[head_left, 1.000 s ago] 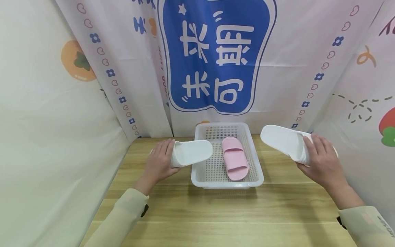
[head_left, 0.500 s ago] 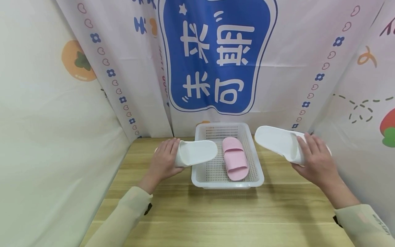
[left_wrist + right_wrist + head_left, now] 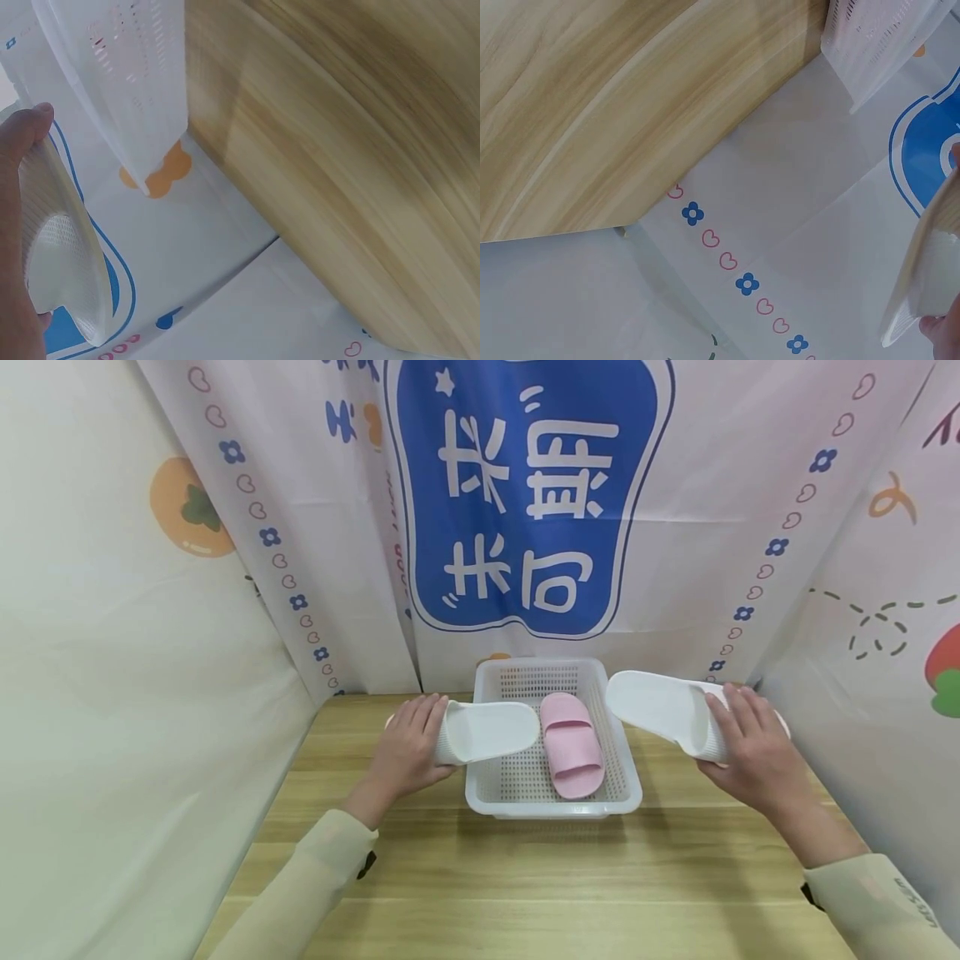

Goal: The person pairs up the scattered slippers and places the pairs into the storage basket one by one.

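Note:
My left hand (image 3: 408, 745) grips a white slipper (image 3: 495, 730) around its strap. The slipper's bare end points right and overlaps the left side of a white plastic basket (image 3: 486, 789). In the left wrist view the same slipper (image 3: 56, 247) shows at the left edge, thumb and fingers around it. My right hand (image 3: 757, 756) grips a second white slipper (image 3: 652, 702) by its strap, its bare end pointing left at the basket's right rim. Part of that slipper (image 3: 922, 270) shows at the right wrist view's edge. Inside the basket lies a pink slipper (image 3: 572, 747), strap up.
The basket stands at the back of a wood-grain table (image 3: 540, 893), close to a printed white cloth backdrop (image 3: 675, 585). Cloth walls rise on the left (image 3: 135, 693) and right (image 3: 870, 635) of the table.
Both hands have moved inward with their white slippers: the left one rightward over the basket, the right one leftward to its rim. The basket and pink slipper have stayed in place.

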`<action>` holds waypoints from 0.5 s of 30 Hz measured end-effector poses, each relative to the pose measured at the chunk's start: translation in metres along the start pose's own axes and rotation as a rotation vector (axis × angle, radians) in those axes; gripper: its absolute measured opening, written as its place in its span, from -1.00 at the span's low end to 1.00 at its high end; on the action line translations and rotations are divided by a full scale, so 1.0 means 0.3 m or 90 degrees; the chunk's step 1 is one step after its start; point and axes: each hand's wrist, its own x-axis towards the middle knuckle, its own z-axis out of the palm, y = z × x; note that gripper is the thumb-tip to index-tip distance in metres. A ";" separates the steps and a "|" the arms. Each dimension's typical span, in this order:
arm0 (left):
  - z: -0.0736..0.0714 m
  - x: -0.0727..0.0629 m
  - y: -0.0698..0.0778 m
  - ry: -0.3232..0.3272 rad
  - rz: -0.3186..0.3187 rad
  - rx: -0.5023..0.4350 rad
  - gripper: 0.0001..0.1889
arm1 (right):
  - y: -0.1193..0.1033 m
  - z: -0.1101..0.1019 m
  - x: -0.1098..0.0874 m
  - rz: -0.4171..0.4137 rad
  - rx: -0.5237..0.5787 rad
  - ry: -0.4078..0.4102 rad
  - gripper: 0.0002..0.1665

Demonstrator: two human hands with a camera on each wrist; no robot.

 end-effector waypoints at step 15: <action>0.005 0.023 0.022 0.007 0.009 0.013 0.17 | -0.030 0.015 0.021 -0.021 0.023 0.014 -0.11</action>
